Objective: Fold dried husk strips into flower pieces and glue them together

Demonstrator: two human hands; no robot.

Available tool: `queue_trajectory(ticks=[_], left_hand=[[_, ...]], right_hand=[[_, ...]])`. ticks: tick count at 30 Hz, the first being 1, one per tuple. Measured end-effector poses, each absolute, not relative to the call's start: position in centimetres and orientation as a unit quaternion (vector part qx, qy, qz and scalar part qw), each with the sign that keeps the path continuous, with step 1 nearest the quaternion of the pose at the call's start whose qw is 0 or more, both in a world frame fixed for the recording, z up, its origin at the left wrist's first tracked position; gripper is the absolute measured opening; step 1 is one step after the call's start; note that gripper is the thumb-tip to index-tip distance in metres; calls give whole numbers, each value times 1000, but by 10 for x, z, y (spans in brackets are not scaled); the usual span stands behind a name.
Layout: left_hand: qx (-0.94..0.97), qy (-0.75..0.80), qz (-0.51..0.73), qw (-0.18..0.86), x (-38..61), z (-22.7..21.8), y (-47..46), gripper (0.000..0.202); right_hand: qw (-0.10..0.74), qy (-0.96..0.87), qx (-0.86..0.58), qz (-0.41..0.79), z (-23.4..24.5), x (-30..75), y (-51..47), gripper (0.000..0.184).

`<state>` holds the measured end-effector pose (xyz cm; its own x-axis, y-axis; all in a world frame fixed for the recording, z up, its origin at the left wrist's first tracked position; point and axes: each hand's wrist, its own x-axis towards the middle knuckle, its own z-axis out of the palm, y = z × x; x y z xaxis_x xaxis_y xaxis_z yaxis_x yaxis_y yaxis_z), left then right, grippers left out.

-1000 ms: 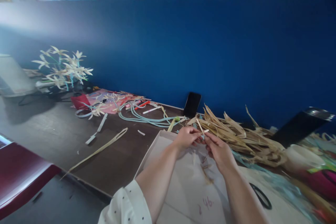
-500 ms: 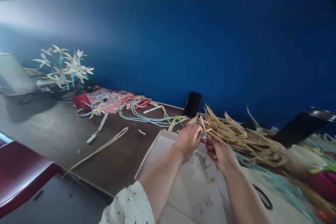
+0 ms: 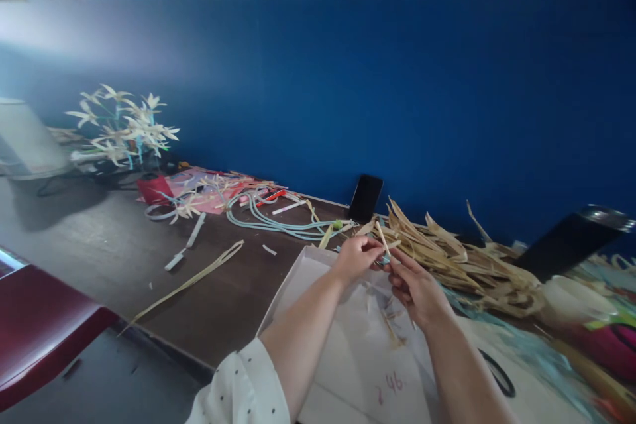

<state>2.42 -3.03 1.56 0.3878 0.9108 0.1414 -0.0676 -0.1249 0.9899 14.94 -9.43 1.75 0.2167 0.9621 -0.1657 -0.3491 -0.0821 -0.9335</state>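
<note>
My left hand (image 3: 354,257) and my right hand (image 3: 416,287) meet above a white sheet of card (image 3: 348,344). Both pinch a small piece made of pale dried leaf strips (image 3: 383,241), whose ends stick up between my fingertips. Small leaf scraps (image 3: 387,321) lie on the card under my hands. Just behind my hands spreads a pile of dried straw-coloured leaves (image 3: 457,258).
A dark phone (image 3: 365,198) leans on the blue wall. Light blue cords (image 3: 278,220), a long leaf strip (image 3: 191,281) and finished leaf flowers (image 3: 124,126) lie on the dark table to the left. Black scissors (image 3: 494,371) and a dark tumbler (image 3: 571,238) are at the right.
My hands have stayed together on the leaf piece, shifting it slightly between the fingers; the strip ends now point a little more upward.
</note>
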Motion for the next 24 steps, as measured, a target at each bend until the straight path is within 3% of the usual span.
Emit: queue_trajectory(ticks=[3,6,15,24], left_hand=[[529,316,414,670,24,18,-30,17],[501,310,406,699,24,16,-29,19],[571,348,343,659,24,14,-27,21],[611,353,358,612,25,12,-26,19]], right_hand=[[600,-327,-494,538,15,151,-93,53],[596,-335,-513,519,12,152,-92,52],[583,-345,-565,470,11,151,-90,55],[560,-371,-563,481,10,151,-91,63]])
